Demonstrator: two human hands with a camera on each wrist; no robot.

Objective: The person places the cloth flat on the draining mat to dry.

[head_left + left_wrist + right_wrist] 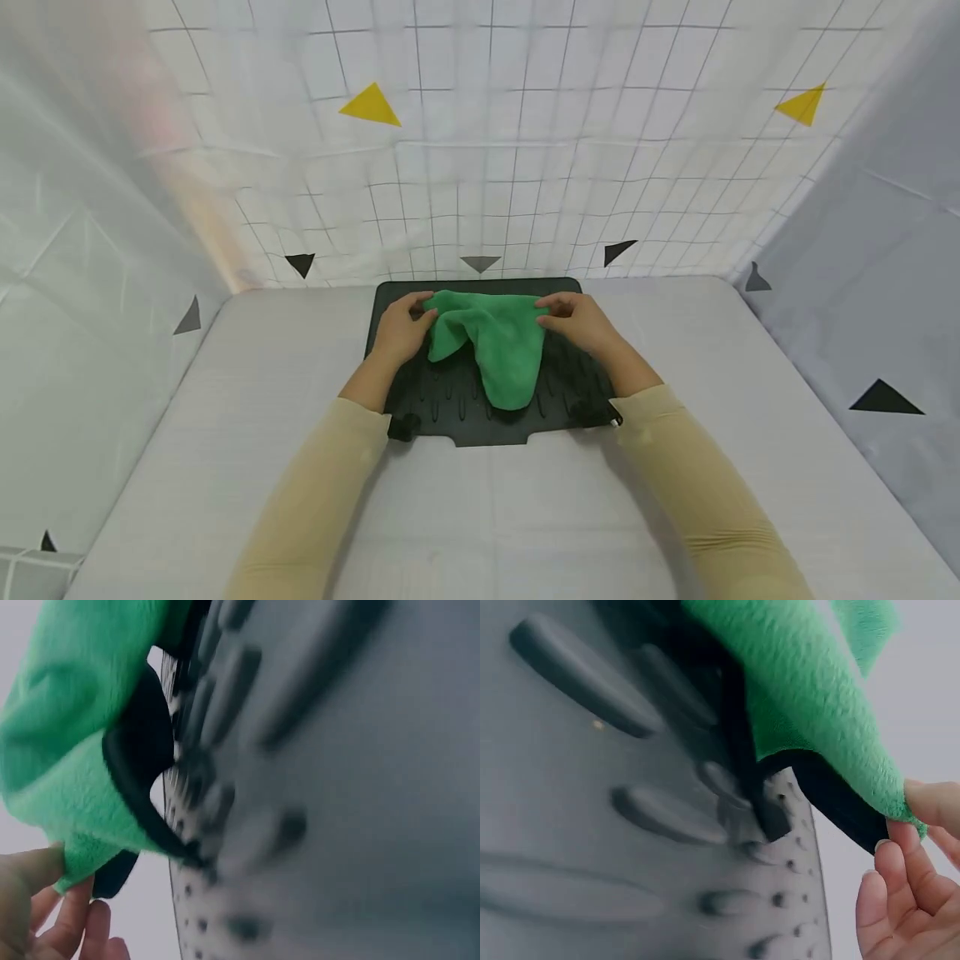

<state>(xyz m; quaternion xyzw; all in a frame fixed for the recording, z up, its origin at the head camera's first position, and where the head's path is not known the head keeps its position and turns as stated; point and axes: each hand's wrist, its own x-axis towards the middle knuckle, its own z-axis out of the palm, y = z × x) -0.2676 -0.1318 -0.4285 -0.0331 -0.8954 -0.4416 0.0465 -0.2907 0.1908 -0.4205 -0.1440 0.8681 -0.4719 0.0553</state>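
Observation:
A green cloth (508,354) hangs between the two hands, over a black ridged mat (450,425). By its upper left corner the left hand (402,327) pinches it between thumb and fingers. At the opposite upper corner the right hand (581,323) pinches it the same way. In the left wrist view the cloth (71,705) sags in folds and its dark edging and dark underside show. The right wrist view has the cloth (795,682) drooping from the fingertips close over the mat (555,802), which has long raised ribs and small studs.
The mat lies on a white-covered table (480,517) near its back edge. Behind stands a white grid-patterned sheet (480,167) with yellow and black triangles. Plain sheets (862,275) close off both sides. Tan sleeves (315,500) cover the forearms.

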